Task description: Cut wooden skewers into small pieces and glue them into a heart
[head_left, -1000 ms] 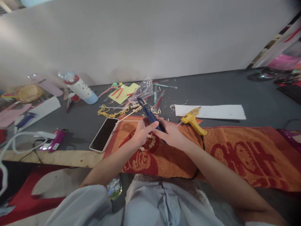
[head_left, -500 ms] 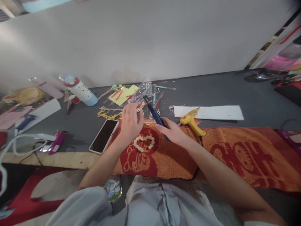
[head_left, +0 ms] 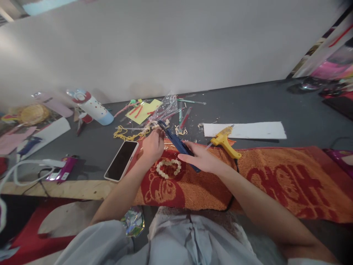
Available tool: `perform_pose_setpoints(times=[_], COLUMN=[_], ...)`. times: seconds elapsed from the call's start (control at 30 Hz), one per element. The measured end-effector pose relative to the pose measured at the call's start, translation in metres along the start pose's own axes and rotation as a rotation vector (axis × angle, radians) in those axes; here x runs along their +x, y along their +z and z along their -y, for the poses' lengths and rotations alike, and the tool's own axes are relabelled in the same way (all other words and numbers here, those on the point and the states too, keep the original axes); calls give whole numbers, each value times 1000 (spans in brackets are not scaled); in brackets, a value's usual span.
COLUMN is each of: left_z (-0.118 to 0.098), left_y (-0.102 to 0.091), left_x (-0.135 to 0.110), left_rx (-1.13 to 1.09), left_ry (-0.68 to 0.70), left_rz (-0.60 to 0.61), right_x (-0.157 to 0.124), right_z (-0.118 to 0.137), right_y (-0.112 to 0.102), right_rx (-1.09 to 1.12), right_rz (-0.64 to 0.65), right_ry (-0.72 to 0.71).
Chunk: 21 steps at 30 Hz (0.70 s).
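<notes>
My right hand (head_left: 202,159) grips dark blue cutters (head_left: 176,141), their jaws pointing up and left toward a thin wooden stick (head_left: 161,127). My left hand (head_left: 152,146) is curled with its fingertips pinched on that stick, right beside the cutter jaws. Just below both hands a small ring of short wooden pieces (head_left: 168,167) lies on the orange and red towel (head_left: 275,180). Cut bits of stick (head_left: 180,130) are scattered past the towel's far edge.
A phone (head_left: 121,160) lies face up left of the towel. A yellow glue gun (head_left: 224,141) rests by a white strip (head_left: 245,130). Yellow cord (head_left: 124,132), a yellow card (head_left: 143,109), clear wrap and a dotted bottle (head_left: 92,105) crowd the far left.
My left hand left the ring on the towel, reached up to the sticks, then curled back and pinched a stick. The cutters swung left and lower toward it.
</notes>
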<state>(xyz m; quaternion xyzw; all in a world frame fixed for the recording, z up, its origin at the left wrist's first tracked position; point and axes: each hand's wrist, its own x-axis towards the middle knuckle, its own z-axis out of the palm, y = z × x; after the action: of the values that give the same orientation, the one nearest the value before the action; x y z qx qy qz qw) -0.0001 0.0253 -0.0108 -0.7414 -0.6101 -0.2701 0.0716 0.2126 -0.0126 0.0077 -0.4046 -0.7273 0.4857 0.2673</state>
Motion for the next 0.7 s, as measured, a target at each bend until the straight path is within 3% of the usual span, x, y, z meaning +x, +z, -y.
perform_pose_setpoints(times=[0.23,0.43,0.57,0.7], left_z=[-1,-4,-4,-2], left_y=[3,-5,-11,-15], left_x=[-3,-3,-3,-2], left_rx=[-61,-239,-271,-331], left_ry=[-57,-30,-33,-35], left_rz=[-11,-131,-109,-85], right_x=[1,-3,-5,-5], right_z=[-4,8,11,8], right_y=[3,1,-1,-5], right_rx=[151,-70,-156,-147], right_rz=[34,-58,-103,-97], right_ry=[-24,42,105,60])
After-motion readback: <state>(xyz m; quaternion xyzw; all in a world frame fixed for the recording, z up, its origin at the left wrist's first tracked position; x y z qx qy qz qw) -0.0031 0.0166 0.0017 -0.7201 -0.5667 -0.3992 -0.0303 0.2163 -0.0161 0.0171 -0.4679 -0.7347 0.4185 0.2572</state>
